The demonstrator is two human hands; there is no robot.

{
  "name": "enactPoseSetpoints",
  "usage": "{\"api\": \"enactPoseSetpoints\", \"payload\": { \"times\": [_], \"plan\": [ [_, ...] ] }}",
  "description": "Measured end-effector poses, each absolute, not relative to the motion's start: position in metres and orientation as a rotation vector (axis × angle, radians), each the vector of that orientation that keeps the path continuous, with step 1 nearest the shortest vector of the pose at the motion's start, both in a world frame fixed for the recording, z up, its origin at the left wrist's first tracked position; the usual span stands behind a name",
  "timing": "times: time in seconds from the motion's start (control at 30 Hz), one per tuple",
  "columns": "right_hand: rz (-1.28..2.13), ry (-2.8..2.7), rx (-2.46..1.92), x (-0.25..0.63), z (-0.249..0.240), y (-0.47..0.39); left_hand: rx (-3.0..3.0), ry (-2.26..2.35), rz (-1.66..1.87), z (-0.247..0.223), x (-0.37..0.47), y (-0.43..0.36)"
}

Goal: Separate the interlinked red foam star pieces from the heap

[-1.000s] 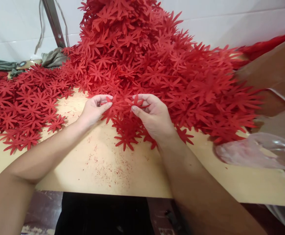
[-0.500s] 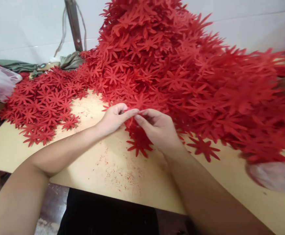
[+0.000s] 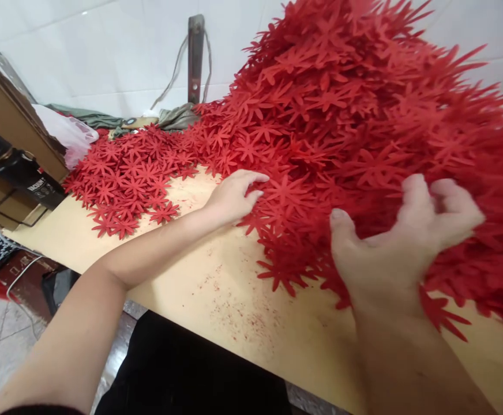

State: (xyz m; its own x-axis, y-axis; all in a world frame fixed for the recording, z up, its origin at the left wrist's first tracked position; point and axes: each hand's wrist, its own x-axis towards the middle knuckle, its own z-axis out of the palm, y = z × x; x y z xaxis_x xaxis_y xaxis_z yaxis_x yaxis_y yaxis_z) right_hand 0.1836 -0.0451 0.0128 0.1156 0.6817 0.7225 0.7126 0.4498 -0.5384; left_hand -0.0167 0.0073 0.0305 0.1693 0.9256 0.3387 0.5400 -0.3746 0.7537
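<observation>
A tall pile of red flower-shaped cutouts (image 3: 333, 98) with long narrow petals covers the back and right of the pale table (image 3: 169, 294). At the pile's near left edge is my left hand (image 3: 231, 199), its thumb and fingers apart and nothing visible between them. My right hand (image 3: 390, 253) is spread over the front right of the pile, fingers apart and slightly bent, holding nothing that I can see. Whether its fingertips touch the cutouts is unclear. Left of my left hand lies a lower heap of the same red cutouts (image 3: 132, 176).
A cardboard box (image 3: 0, 95), a black bottle (image 3: 29, 173) and a white plastic bag (image 3: 72, 135) stand at the left. Crumpled grey-green cloth (image 3: 177, 117) lies by the wall under a metal bar (image 3: 195, 60). Red crumbs (image 3: 247, 320) dot the tabletop.
My hands were together, pinching a piece of red material; now they are apart. The right hand has moved right and opened, and the left has opened. The view has swung left.
</observation>
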Motion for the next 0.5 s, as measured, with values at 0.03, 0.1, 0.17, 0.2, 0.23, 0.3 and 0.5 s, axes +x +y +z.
{"api": "enactPoseSetpoints", "payload": {
  "times": [0.03, 0.1, 0.17, 0.2, 0.23, 0.3, 0.5],
  "plan": [
    [-0.133, -1.635, -1.255, 0.180, 0.016, -0.049, 2.173, 1.443, 1.035, 0.035, -0.026, 0.010],
    [-0.144, -1.731, -1.223, 0.172, 0.025, -0.057, 2.417, 1.647, 0.839, 0.042, -0.048, 0.014],
    [-0.046, -1.887, -1.113, 0.163, 0.029, -0.061, 2.486, 1.933, 0.593, 0.043, -0.071, 0.020],
    [-0.030, -1.933, -1.036, 0.158, 0.028, -0.062, 2.481, 2.065, 0.469, 0.041, -0.082, 0.023],
    [-0.019, -1.988, -0.969, 0.154, 0.025, -0.062, 2.438, 2.198, 0.349, 0.038, -0.091, 0.026],
    [0.012, -2.101, -0.857, 0.146, 0.014, -0.060, 2.338, 2.386, 0.172, 0.030, -0.106, 0.032],
    [0.055, -2.357, -0.895, 0.147, -0.022, -0.048, 2.483, 2.347, 0.070, 0.019, -0.117, 0.038]
  ]
}}
